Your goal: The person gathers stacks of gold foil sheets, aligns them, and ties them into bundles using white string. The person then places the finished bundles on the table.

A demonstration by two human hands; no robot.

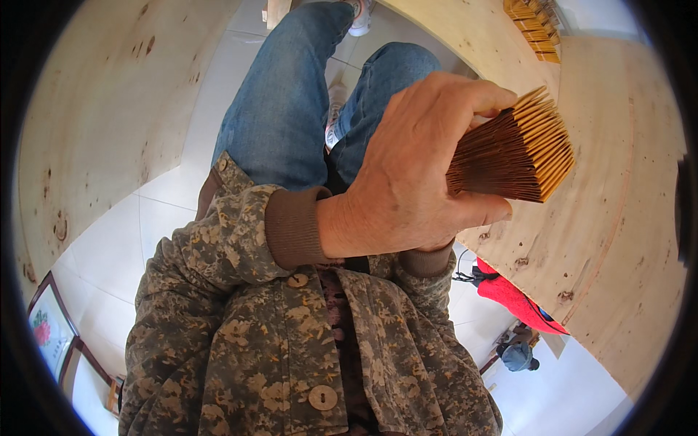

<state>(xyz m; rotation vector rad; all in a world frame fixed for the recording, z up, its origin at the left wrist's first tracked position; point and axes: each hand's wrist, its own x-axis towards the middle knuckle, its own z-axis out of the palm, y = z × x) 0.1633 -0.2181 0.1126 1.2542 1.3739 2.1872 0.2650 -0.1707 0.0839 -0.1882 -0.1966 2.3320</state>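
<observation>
My left hand (414, 167) reaches across in front of me, back of the hand upward. Its fingers and thumb are closed round the sides of a bundle of thin slats (502, 160). The slats are packed tightly, dark brown along their length and golden yellow at the ends that point right. The ends spread slightly like a fan. Of my right arm, the brown cuff (427, 261) shows below the left hand. My right hand is mostly hidden behind the left, so its fingers cannot be made out.
To the right stands a pale wooden table (603, 218), with several more bundles of yellow slats (534, 29) at its far end. Another wooden board (109, 109) rises at the left. A red cloth item (516, 298) hangs by the table's near edge. White floor tiles (160, 211) lie below.
</observation>
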